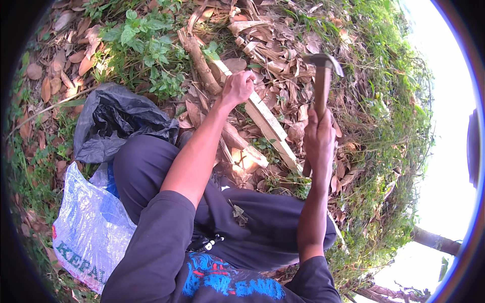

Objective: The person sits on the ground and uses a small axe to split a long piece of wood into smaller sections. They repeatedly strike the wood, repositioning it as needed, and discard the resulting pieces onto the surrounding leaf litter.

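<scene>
My right hand (319, 137) is wrapped round the wooden handle of a claw hammer (322, 83), whose metal head is raised at the upper right. My left hand (238, 88) is closed over a pale, squared wooden strip (267, 121); whatever its fingertips pinch is too small to make out. The strip slants from the upper middle down toward my right forearm, and the hammer head is apart from it. Beside the strip, on its left, a rough stick (201, 63) and a thicker cut piece of branch (245, 149) lie on the ground.
A black plastic bag (108, 113) lies by my bent knee at the left. Below it is a whitish woven sack (91, 222). Dry leaves (273, 55) cover the ground, with a green leafy plant (139, 38) at the upper left and grass (389, 126) along the right.
</scene>
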Demonstrator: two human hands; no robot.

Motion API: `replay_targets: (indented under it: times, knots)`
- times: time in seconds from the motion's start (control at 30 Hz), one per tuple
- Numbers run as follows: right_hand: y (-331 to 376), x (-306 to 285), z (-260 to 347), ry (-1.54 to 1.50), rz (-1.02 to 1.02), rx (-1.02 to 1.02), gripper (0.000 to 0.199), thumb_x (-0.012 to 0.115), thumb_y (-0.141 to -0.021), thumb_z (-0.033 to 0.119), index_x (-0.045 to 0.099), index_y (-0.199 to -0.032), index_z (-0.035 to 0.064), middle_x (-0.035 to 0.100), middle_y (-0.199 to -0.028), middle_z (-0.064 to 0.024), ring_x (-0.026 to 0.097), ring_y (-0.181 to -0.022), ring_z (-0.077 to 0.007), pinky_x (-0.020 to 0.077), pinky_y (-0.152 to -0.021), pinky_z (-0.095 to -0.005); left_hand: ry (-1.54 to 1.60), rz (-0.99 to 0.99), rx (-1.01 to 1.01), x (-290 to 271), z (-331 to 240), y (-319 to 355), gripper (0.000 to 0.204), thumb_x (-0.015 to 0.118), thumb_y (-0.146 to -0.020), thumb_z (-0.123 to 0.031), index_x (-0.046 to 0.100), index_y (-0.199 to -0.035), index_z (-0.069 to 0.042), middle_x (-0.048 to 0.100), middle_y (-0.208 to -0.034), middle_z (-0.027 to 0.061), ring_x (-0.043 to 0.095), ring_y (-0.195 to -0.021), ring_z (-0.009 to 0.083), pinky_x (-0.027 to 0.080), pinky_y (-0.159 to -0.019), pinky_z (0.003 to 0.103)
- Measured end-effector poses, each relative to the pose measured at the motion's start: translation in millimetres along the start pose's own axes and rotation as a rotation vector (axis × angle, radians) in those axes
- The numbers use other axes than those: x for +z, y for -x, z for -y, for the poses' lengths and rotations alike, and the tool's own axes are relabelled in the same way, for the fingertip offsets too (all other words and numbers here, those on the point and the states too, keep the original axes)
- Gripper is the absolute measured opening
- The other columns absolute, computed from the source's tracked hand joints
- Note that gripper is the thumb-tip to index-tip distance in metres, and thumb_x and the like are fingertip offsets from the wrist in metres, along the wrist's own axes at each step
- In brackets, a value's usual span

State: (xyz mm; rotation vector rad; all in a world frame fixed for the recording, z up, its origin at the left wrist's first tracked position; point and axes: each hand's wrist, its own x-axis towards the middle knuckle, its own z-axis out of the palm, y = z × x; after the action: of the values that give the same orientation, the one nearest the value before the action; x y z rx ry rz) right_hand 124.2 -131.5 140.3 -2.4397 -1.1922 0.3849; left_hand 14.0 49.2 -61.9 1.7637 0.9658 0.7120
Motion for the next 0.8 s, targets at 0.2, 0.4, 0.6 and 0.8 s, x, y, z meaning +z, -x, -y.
replay_targets:
  times: [0.2, 0.4, 0.6, 0.8]
  knots:
    - [5.7, 21.3, -32.0, 0.144, 0.212, 0.015, 0.038, 0.045, -0.105, 0.040, 0.054, -0.101, 0.0024, 0.065, -0.082, -0.0262, 0.064, -0.070, -0.0390, 0.0462, -0.060, -0.0518, -0.008, -0.014, 0.028, -2.8, -3.5, -0.1, 0.029, 0.046, -0.085, -0.014, 0.068, -0.099, -0.001, 0.070, -0.098, 0.0230, 0.067, -0.092, 0.0384, 0.053, -0.085, 0.045]
    - [8.3, -29.7, 11.9, 0.002, 0.001, -0.035, 0.038, 0.043, -0.106, 0.038, 0.048, -0.098, 0.0015, 0.060, -0.070, -0.0229, 0.059, -0.061, -0.0412, 0.0427, -0.056, -0.0527, -0.041, -0.047, 0.079, -2.0, 4.0, 1.6, 0.029, 0.047, -0.084, -0.013, 0.068, -0.100, -0.001, 0.070, -0.095, 0.0231, 0.067, -0.089, 0.0388, 0.053, -0.083, 0.045]
    - [17.3, 33.4, -28.7, 0.121, 0.190, -0.050, 0.033, 0.043, -0.105, 0.036, 0.045, -0.103, 0.0030, 0.061, -0.067, -0.0282, 0.062, -0.067, -0.0505, 0.0463, -0.056, -0.0581, 0.000, -0.004, 0.024, 2.4, -0.6, -0.2, 0.029, 0.046, -0.086, -0.015, 0.069, -0.101, -0.003, 0.070, -0.096, 0.0230, 0.067, -0.090, 0.0387, 0.053, -0.083, 0.045]
    - [22.6, 13.0, -3.9, 0.051, 0.196, -0.006, 0.037, 0.047, -0.104, 0.037, 0.052, -0.097, 0.0008, 0.061, -0.069, -0.0283, 0.060, -0.066, -0.0496, 0.0429, -0.058, -0.0560, -0.010, 0.066, -0.042, -8.7, 1.2, -3.3, 0.029, 0.047, -0.086, -0.016, 0.068, -0.100, -0.004, 0.069, -0.097, 0.0236, 0.067, -0.094, 0.0392, 0.053, -0.085, 0.045]
